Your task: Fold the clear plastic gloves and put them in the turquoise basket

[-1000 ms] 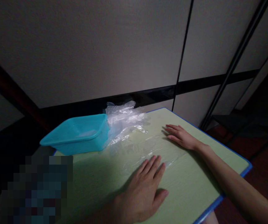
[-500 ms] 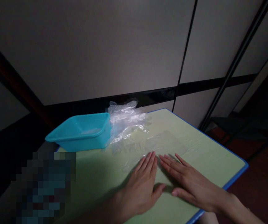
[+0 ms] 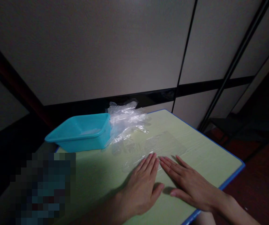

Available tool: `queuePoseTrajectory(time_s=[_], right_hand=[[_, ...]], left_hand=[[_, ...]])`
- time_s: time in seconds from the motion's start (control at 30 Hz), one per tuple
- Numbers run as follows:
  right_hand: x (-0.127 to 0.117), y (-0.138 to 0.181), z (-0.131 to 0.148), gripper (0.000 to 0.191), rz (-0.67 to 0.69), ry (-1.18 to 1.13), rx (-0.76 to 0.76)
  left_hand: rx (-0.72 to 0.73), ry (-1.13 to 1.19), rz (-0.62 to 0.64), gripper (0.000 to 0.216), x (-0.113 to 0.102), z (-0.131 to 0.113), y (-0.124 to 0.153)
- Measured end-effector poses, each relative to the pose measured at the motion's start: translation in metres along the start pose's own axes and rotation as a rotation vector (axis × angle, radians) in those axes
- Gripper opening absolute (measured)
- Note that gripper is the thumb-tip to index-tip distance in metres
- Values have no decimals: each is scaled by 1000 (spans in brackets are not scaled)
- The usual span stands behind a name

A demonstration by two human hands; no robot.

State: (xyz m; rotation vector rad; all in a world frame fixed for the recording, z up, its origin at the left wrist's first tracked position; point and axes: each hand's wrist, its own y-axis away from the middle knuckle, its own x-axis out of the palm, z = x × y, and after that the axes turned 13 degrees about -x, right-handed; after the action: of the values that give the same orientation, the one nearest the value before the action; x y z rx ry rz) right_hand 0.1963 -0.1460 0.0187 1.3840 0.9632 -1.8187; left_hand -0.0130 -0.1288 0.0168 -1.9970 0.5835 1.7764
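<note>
My left hand lies flat, fingers stretched out, on a clear plastic glove spread on the pale green table. My right hand lies flat beside it, fingers out, fingertips close to those of the left hand and on the same sheet of plastic. Neither hand grips anything. Beyond the flat glove, a crumpled heap of clear plastic gloves rests at the table's far edge.
A turquoise plastic tub stands at the back left of the table, touching the plastic heap. The table has a blue rim. Grey wall panels with dark strips rise behind. A blurred patch covers the lower left.
My right hand slid from the far right part of the plastic glove back toward me, ending beside my left hand. The left hand stayed almost in place.
</note>
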Motion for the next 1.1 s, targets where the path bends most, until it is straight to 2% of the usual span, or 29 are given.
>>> queuePoseTrajectory(time_s=[0.17,0.37,0.57,0.87,0.97,1.1], right_hand=[[-1,23,-14,69,5,38,83],[-3,55,-39,62,-2,98,268],[0,65,-47,61,-39,115,372],[-5,61,-48,57,-187,18,314],[-9,54,-53,56,-165,-12,255],[-13,45,-58,55,-66,20,180]], left_hand=[[-12,-10,50,60,-5,-2,-1],[-11,-22,49,60,-6,-1,-1],[-18,-34,52,60,-7,-1,1],[-50,13,-32,67,-3,-1,0],[-65,34,-51,68,-5,-1,-1],[-139,51,-87,64,-14,1,-5]])
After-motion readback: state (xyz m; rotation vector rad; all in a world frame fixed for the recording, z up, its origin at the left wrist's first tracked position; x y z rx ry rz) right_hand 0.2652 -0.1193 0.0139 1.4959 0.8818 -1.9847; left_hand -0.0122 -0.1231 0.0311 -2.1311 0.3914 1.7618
